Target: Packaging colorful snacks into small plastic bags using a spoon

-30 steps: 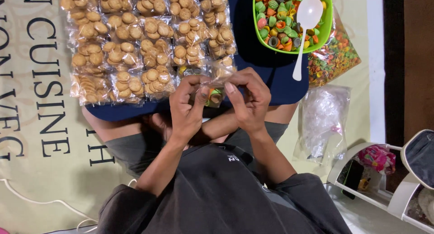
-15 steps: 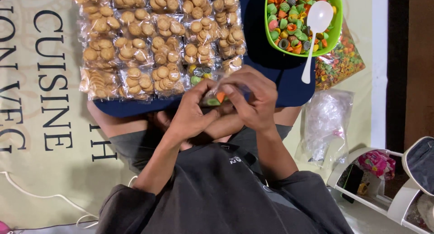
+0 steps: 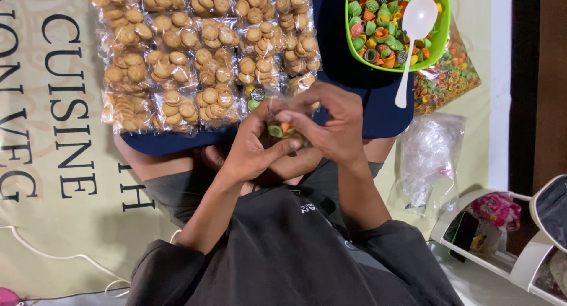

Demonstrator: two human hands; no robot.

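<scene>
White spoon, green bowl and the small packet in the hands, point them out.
White spoon (image 3: pixel 418 15), head view, on its scoop.
Green bowl (image 3: pixel 444 28), head view, on its right rim.
Small packet (image 3: pixel 282 130), head view, on the coloured snacks inside.

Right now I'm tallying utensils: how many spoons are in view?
1. The white plastic spoon rests in the green bowl of coloured snacks, handle hanging over the rim onto the blue tray. Others may be hidden.

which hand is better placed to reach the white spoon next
Right, probably. The right hand is on the same side as the white spoon in the green bowl. The left hand sits farther off; both hold the small snack packet.
</scene>
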